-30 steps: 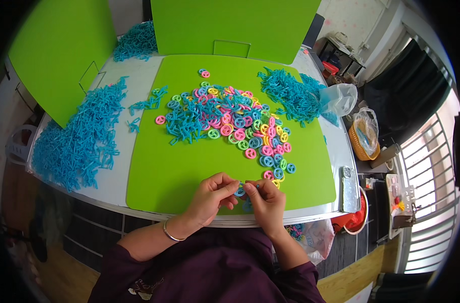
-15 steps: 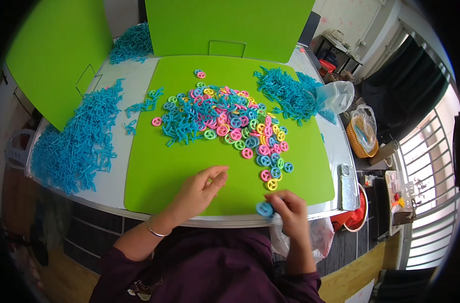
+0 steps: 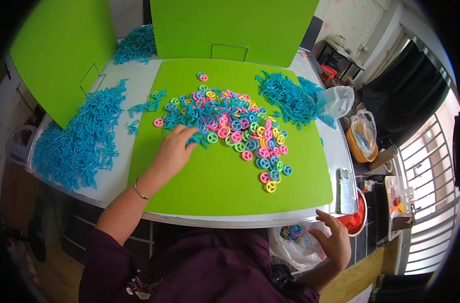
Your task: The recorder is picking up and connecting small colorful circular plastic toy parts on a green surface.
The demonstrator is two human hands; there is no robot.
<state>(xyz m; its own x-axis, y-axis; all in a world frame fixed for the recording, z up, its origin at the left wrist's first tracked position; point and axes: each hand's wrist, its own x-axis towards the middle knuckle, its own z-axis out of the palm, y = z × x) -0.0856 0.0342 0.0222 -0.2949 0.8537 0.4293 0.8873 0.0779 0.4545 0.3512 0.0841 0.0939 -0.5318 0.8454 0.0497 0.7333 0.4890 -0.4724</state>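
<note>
My left hand (image 3: 172,152) reaches to the near left edge of a mixed heap on a green board (image 3: 230,187). Its thumb and fingers are apart, touching small teal plastic pieces (image 3: 200,139). Small spoked plastic wheels (image 3: 237,137) in pink, blue, green and yellow make up most of the heap, with more teal pieces lying over them. Off the table's front edge, my right hand (image 3: 334,240) is open and holds nothing. It is beside a white plastic bag (image 3: 296,252), in which several coloured wheels (image 3: 291,232) show.
Large piles of teal pieces lie at the left (image 3: 81,139) and at the back right (image 3: 288,96), by a clear bag (image 3: 336,102). Two green panels (image 3: 230,28) stand behind. A phone (image 3: 347,189) rests at the right edge, and an orange basket (image 3: 362,141) stands beyond.
My left hand has moved forward and left to the teal pieces. The right hand has moved right and down past the table edge, and the blue wheel it held is gone from its fingers.
</note>
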